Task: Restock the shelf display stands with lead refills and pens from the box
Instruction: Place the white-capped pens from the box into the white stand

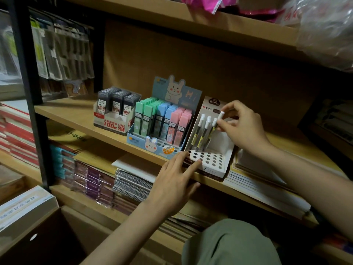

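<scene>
A white pen stand (219, 170) with rows of round holes sits at the front edge of the middle shelf. Three white-capped pens (202, 131) stand in its back row. My right hand (242, 127) pinches a fourth pen (219, 118) by its upper part, over the stand's back row. My left hand (174, 180) rests with straight fingers on the stand's front left corner. To the left stand a blue rabbit display (152, 145) with green, blue and pink lead refill cases (162, 121), and a grey display of dark lead refills (114, 108).
The wooden shelf (80, 119) has bare board to the left. Stacked paper (267, 180) lies right of the pen stand. Notebooks (131, 184) fill the shelf below. A brown cardboard box (32, 238) stands at lower left. My knee (231, 245) is at the bottom.
</scene>
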{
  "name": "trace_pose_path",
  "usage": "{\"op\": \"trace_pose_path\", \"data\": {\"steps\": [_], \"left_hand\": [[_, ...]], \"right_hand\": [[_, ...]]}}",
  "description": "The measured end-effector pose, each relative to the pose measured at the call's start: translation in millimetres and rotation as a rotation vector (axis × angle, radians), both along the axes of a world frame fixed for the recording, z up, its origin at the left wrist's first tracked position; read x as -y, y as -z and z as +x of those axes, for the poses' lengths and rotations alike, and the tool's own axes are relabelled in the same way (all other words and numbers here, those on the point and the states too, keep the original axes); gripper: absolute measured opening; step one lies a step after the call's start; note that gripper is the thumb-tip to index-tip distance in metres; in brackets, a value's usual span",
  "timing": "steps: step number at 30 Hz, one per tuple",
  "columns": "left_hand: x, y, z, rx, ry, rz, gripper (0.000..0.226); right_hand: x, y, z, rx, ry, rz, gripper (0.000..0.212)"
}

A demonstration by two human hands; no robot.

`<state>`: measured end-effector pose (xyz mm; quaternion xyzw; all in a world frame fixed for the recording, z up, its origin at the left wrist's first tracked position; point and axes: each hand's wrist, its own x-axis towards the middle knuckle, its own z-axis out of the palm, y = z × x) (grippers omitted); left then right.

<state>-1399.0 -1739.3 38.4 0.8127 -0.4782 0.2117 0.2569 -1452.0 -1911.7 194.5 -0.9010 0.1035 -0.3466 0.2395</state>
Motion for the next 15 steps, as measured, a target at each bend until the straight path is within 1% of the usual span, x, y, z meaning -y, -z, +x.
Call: {"op": "trace_pose_path", "data": {"steps": [3,6,9,12,14,15], "left_hand": [[-1,2,3,0.019,-0.001,0.022,0.064],[-1,4,5,0.049,0.001,0.046,0.067],[0,4,4,0.035,0.006,0.042,0.068],[0,1,3,0.003,0.014,0.057,0.070],[-2,-1,2,-0.017,0.032,0.061,0.070],[-4,-2,1,-0.029,0.046,0.053,0.070]], "right_hand": [[-1,4,5,-0.060,0.037,-0.027,0.019],[-2,7,7,-0.063,0.060,-0.025,0.017],[-5,11,7,-0.087,0.065,-0.025,0.016],[-11,16,5,-0.092,0.067,0.019,0.016],[-14,16,4,-0.104,0.074,0.041,0.022],[-15,17,2,-0.112,0.092,0.036,0.031]]}}
